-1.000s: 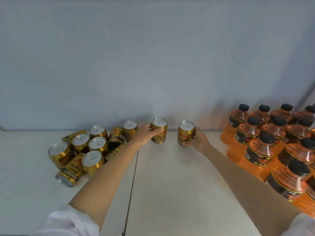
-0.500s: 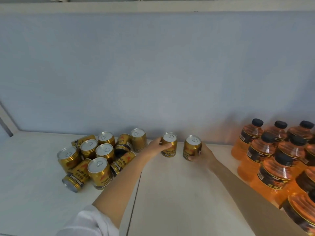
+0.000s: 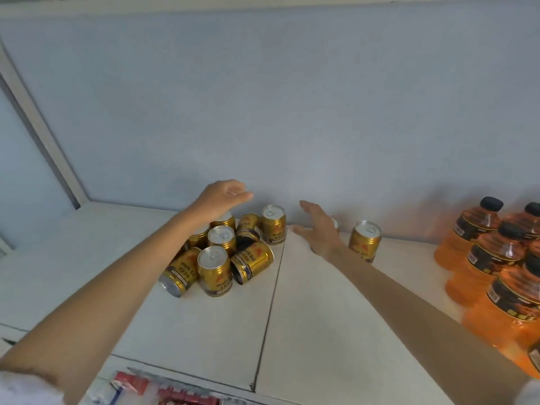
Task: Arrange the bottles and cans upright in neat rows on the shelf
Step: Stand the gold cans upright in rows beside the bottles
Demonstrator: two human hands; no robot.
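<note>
1. Shelf (image 3: 306, 317) is white, two boards with a seam running front to back, and a pale blue back wall (image 3: 292, 97) behind it.
2. Left hand (image 3: 222, 197) hangs in the air above the back of the can pile, fingers relaxed and only slightly bent, nothing in it, not touching any can as far as I can see.
3. Right hand (image 3: 318, 229) is spread flat, fingers straight and pointing toward the back wall, holding nothing. It's low over the shelf just right of the seam; can't tell if the palm is actually resting on the board.
4. Cluster of gold cans (image 3: 222, 252) sits left of the seam, kind of a mess. Some stand upright with silver tops showing, like the front can (image 3: 214, 270) and the one at the back by the seam (image 3: 273, 228).
5. A couple are tipped over: one lying can (image 3: 252, 263) beside the front can with its base facing the camera, another lying can (image 3: 179, 274) on the left side, partly under the left forearm.
6. Lone upright can (image 3: 365, 239) stands right of the right hand, near the back wall, apart from the cluster. There's a sliver of another can top (image 3: 335, 222) peeking out behind the right hand, mostly hidden.
7. Orange bottles (image 3: 496, 258) with black caps stand upright in packed rows on the far right.
8. Red and white packaging (image 3: 163, 393) shows blurry below the front edge of the shelf.
</note>
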